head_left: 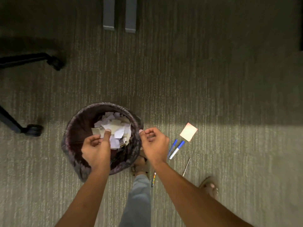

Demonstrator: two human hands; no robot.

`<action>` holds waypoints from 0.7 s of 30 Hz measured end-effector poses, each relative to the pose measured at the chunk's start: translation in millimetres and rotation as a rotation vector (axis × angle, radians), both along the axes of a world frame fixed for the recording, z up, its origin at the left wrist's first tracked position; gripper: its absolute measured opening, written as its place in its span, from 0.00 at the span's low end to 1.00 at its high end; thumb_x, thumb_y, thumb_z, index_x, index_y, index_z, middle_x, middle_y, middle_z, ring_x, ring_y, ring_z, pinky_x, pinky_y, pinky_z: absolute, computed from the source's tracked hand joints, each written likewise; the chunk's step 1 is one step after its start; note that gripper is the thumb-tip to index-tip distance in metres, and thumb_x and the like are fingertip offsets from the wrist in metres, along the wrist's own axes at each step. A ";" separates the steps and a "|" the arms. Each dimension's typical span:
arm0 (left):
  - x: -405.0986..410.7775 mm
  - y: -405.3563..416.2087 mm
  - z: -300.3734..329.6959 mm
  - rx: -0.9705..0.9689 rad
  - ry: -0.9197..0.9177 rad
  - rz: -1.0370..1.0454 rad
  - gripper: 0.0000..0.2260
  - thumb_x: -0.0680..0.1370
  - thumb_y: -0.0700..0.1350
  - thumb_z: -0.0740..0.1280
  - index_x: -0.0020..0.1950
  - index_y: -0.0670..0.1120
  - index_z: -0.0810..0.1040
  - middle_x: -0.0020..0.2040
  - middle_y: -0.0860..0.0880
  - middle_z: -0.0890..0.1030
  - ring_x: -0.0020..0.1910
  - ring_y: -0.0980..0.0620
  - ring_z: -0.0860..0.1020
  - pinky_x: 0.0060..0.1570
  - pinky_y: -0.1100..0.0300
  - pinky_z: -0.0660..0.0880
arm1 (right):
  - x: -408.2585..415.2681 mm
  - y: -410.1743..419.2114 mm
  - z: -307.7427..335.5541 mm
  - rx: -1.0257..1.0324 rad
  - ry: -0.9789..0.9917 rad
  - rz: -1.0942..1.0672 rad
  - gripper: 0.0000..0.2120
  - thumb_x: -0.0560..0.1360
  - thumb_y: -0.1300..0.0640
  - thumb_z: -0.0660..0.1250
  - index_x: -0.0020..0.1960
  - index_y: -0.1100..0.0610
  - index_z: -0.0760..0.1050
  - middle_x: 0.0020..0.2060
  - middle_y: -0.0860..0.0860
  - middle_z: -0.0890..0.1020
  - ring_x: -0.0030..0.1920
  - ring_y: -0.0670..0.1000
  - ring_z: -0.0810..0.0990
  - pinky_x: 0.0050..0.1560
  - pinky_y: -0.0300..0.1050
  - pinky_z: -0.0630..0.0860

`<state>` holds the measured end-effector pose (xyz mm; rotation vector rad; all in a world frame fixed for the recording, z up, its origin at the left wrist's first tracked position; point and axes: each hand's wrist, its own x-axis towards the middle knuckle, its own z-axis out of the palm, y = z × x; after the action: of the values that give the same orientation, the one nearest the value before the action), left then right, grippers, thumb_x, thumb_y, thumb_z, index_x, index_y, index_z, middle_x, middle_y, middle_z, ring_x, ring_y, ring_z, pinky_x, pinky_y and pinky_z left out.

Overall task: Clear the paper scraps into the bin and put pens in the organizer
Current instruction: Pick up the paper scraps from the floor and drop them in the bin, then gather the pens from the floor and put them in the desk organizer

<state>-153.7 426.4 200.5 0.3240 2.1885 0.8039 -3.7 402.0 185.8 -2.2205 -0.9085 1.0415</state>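
Note:
A round bin (82,114) with a dark liner stands on the carpet, and a heap of white paper scraps (118,128) lies inside it. My left hand (96,149) hovers over the bin's opening, thumb and fingers pinching a pale scrap. My right hand (155,145) is at the bin's right rim, fingers curled in, nothing visible in it. On the floor to the right lie a blue pen (173,147), a blue-capped white marker (177,149) and a thin silver pen (186,167). A multicoloured pencil (153,179) shows under my right forearm. No organizer is in view.
A pink-edged sticky-note pad (188,131) lies just beyond the pens. Office-chair legs with casters (33,130) (55,63) stand at the left. Two grey furniture legs (109,13) are at the top. My sandalled feet (210,187) stand beside the bin and pens.

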 end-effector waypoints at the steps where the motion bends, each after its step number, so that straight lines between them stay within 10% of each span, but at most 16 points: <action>1: 12.2 2.1 3.1 0.023 -0.007 -0.058 0.13 0.68 0.52 0.77 0.42 0.48 0.76 0.37 0.45 0.80 0.41 0.40 0.83 0.47 0.42 0.81 | 12.6 -5.8 -1.2 -0.008 0.002 -0.021 0.08 0.72 0.48 0.74 0.39 0.50 0.78 0.28 0.42 0.79 0.29 0.39 0.79 0.31 0.31 0.75; 11: 146.5 -24.7 7.3 0.198 -0.082 -0.549 0.10 0.71 0.44 0.76 0.37 0.46 0.75 0.30 0.50 0.75 0.27 0.59 0.71 0.29 0.69 0.72 | 155.8 -87.0 -12.3 -0.062 -0.070 -0.278 0.09 0.71 0.50 0.75 0.36 0.51 0.77 0.29 0.43 0.79 0.29 0.42 0.78 0.34 0.39 0.72; 21: 202.6 -153.2 -29.7 0.077 -0.041 -0.673 0.10 0.71 0.41 0.76 0.37 0.43 0.76 0.30 0.48 0.75 0.28 0.55 0.71 0.29 0.69 0.71 | 282.9 -188.0 -32.5 -0.031 -0.091 -0.239 0.11 0.71 0.53 0.76 0.36 0.46 0.74 0.30 0.42 0.80 0.30 0.42 0.79 0.34 0.37 0.76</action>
<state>48.9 273.3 170.8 1.0041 1.8263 0.5026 279.3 214.0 153.4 -2.3494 -0.6471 0.8551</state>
